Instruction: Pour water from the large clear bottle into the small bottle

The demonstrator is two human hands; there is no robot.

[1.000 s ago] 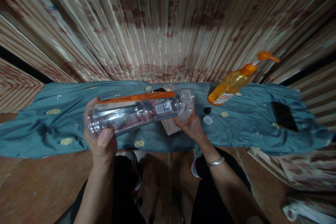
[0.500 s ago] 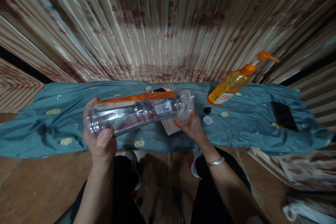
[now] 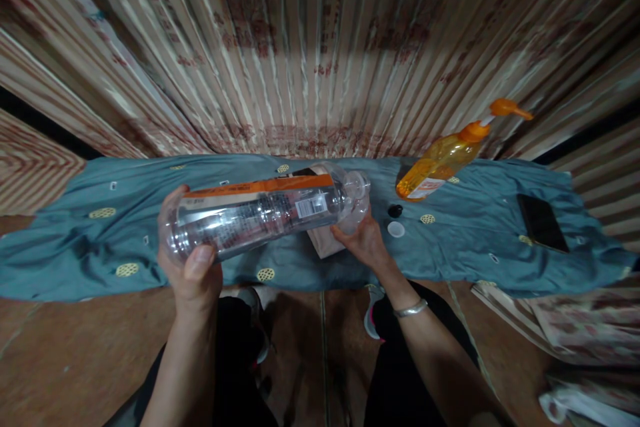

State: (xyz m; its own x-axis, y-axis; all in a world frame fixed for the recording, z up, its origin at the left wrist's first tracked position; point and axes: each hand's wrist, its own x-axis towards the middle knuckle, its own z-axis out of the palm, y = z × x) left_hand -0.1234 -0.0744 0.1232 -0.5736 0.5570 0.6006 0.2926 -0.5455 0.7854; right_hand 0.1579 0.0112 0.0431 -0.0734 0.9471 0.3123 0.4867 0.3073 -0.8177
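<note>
A large clear plastic bottle (image 3: 255, 213) with an orange-edged label and a barcode lies tilted in the air, its neck toward the right. My left hand (image 3: 193, 263) is wrapped round its base, thumb on the near side. At the neck end, my right hand (image 3: 363, 237) grips a small clear container (image 3: 354, 213), whose far part is overlapped by the bottle's neck. Right of that hand, a black cap (image 3: 395, 211) and a white cap (image 3: 396, 229) lie on the teal cloth (image 3: 300, 273). Partly hidden beneath the bottle is a beige and black item (image 3: 325, 242).
An orange pump bottle (image 3: 440, 159) stands at the right on the cloth. Farther right lies a dark flat object (image 3: 541, 221). A striped curtain (image 3: 320, 47) hangs behind the cloth. My legs and shoes are below, over the brown floor (image 3: 75, 353).
</note>
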